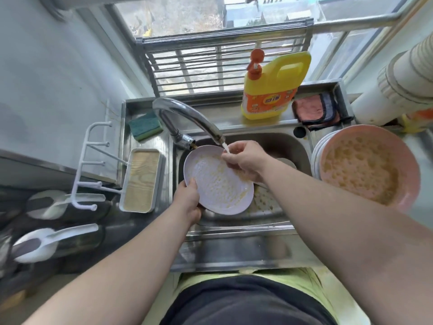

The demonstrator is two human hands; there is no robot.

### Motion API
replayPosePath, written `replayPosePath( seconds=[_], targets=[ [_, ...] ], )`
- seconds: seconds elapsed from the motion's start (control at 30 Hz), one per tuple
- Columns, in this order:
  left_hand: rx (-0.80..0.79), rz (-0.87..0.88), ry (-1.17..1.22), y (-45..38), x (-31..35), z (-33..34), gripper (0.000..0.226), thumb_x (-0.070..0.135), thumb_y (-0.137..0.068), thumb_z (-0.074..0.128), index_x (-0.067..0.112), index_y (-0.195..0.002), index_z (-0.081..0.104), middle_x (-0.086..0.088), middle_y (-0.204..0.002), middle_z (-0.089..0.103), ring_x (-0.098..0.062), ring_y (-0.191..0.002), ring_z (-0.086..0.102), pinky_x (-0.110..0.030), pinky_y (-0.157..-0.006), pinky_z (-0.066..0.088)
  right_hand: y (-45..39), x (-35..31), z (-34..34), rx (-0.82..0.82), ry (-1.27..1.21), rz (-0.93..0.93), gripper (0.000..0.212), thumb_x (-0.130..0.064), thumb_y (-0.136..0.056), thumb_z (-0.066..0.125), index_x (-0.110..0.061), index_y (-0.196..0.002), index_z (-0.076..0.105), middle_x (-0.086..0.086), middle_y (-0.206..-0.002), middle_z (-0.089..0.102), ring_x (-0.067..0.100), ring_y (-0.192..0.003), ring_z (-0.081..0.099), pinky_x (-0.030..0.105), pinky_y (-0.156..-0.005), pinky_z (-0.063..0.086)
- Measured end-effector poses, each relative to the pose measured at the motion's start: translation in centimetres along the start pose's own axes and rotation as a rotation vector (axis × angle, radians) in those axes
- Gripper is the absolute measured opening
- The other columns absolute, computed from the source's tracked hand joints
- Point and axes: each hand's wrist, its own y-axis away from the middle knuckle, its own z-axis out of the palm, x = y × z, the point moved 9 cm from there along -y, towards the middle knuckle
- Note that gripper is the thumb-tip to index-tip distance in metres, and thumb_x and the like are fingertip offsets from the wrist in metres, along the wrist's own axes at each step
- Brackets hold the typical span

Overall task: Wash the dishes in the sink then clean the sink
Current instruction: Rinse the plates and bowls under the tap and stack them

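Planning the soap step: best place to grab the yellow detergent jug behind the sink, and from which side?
Probably the moulded loop handle at the upper right of the yellow detergent jug. It stands upright on the ledge behind the sink, handle opening facing the camera, so fingers can hook through from the front or right. Avoid the left: the orange pump sits there, with the faucet below.

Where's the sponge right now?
The green and yellow sponge lies on the sink ledge at the back left, just left of the faucet, behind the wooden-topped tray.
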Motion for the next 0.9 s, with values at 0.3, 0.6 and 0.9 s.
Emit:
replayPosePath(
  seconds=[0.3, 0.6, 0.9],
  targets=[
    [-0.04, -0.03, 0.013, -0.1, -0.8, 0.0, 0.019, 0.03, -0.115, 0.039, 0.028, -0.128, 0.053, -0.006, -0.111, 0.071, -0.03, -0.094, 0.072, -0.048, -0.07, 0.06, 0.1, -0.5, 0.0, 0.036, 0.057, -0.068, 0.012, -0.008, -0.086, 0.081, -0.011, -0.078, 0.074, 0.005, -0.07, 0.066, 0.017, -0.064, 0.059, 0.029, -0.063, 0.053],
    [-0.028, -0.055, 0.012, -0.9, -1.2, -1.0, 0.028, 0.044, -0.113, 0.039, 0.03, -0.133, 0.051, -0.007, -0.119, 0.07, -0.032, -0.099, 0.071, -0.052, -0.077, 0.061, 0.6, 3.2, -6.6, 0.332, 0.401, 0.079, 0.034, -0.004, -0.091, 0.051, -0.025, -0.108, 0.071, 0.001, -0.11, 0.069, 0.021, -0.1, 0.063, 0.034, -0.091, 0.054],
    [-0.133, 0.013, -0.163, -2.0, -1.4, 0.0, 0.055, 0.058, -0.106, 0.04, 0.019, -0.139, 0.061, -0.008, -0.122, 0.077, -0.031, -0.108, 0.075, -0.051, -0.089, 0.062, 4.2, 7.5, -11.1, 0.391, 0.374, 0.29, 0.054, -0.038, -0.08, 0.064, -0.025, -0.132, 0.053, 0.003, -0.119, 0.063, 0.023, -0.085, 0.065, 0.038, -0.073, 0.057]
  ],
)
